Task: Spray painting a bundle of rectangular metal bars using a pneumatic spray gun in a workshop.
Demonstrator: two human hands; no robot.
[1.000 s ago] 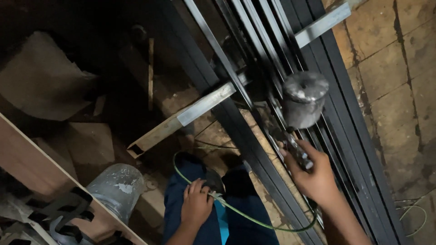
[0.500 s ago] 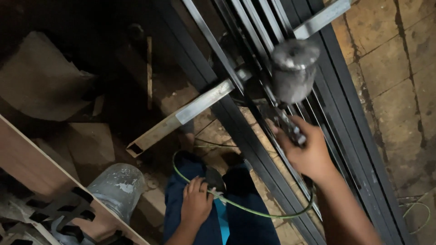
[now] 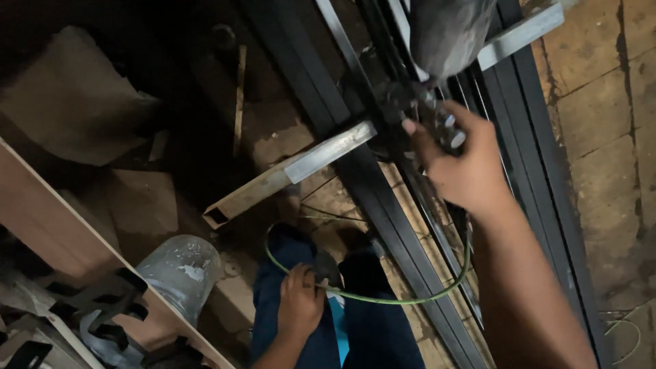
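Grey metal cup of a spray gun sits at the top of the view, over black steel bars that run across the floor. The right hand is wrapped tight round the gun's handle. A green hose loops down from there to the left hand, whose fingers are closed on it above the person's blue-trousered knees. A pale square tube crosses the bars. A dusty jar stands left, beside a wooden board.
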